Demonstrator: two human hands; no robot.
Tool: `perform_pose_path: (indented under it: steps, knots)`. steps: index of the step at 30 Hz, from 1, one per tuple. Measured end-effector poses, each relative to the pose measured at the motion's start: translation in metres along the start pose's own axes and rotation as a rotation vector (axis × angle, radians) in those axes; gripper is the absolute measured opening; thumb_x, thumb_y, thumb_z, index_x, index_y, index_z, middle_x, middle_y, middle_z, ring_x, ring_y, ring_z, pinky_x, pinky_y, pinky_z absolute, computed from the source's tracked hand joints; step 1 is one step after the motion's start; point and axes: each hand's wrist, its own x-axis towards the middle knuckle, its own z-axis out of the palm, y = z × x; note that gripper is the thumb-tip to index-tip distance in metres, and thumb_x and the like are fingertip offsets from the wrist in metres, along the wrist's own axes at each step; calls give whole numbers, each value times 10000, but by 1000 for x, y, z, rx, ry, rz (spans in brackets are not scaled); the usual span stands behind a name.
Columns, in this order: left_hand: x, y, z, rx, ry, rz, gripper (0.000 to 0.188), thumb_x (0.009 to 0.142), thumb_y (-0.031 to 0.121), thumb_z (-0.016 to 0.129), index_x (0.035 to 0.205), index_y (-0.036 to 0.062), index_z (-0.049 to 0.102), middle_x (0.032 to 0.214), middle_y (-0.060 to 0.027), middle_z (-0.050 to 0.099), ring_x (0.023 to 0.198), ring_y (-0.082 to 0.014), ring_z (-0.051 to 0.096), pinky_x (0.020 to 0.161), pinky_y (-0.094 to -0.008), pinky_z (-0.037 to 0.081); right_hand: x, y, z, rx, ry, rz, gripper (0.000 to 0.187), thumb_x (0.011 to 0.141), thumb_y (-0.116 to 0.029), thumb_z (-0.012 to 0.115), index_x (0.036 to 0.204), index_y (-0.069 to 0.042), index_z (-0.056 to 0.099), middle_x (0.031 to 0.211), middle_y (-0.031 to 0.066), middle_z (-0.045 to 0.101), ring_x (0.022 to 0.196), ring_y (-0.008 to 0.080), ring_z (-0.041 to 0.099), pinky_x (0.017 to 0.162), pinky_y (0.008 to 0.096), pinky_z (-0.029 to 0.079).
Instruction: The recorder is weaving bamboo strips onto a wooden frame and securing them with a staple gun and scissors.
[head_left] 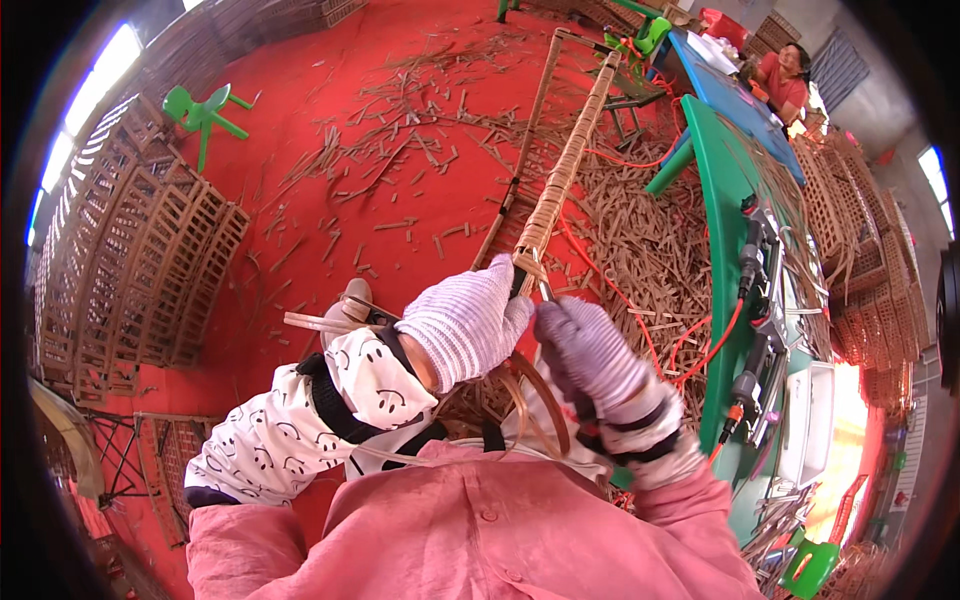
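My left hand (462, 318), in a striped knit glove, is closed round the near end of a long frame bar (566, 165) wrapped tightly in tan flat strip. The bar runs away from me and joins a thinner dark-edged side. Close beside it, my gloved right hand (592, 350) is closed, its fingers by the end of the wrapping. A thin, pale, shiny piece shows between that hand and the bar; whether it is a tool or strip I cannot tell. Loose brown strip (540, 395) curls below my hands, in front of my pink shirt.
Cut strips (650, 230) lie heaped on the red floor. A green table (712, 200) at right bears corded power tools (750, 260) and a white tray (806, 425). Woven panels (140, 250) stand at left near a green stool (200, 108). Another person (784, 82) sits far right.
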Motion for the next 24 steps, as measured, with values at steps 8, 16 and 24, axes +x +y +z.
perform_pose_path:
  steps: [8, 16, 24]
  knots:
    - [3, 24, 1, 18, -130, -45, 342, 858, 239, 529, 1058, -28, 456, 746, -230, 605, 739, -402, 605, 622, -463, 476, -25, -81, -38, 419, -253, 562, 263, 942, -342, 427, 907, -87, 481, 545, -43, 421, 392, 99, 419, 359, 278, 378]
    - [28, 13, 4, -246, -274, 136, 257, 902, 261, 485, 848, 20, 559, 652, -131, 575, 577, -278, 579, 551, -378, 472, -15, -98, -50, -64, -232, 552, 253, 898, -258, 420, 873, -29, 525, 524, 8, 416, 356, 131, 436, 337, 299, 369]
    - [40, -20, 15, 119, -34, 406, 164, 840, 169, 490, 831, 60, 612, 759, -193, 622, 714, -375, 608, 601, -433, 491, -10, -71, -36, 63, -238, 460, 353, 924, -395, 456, 932, -52, 538, 572, 7, 471, 397, 111, 414, 372, 263, 376]
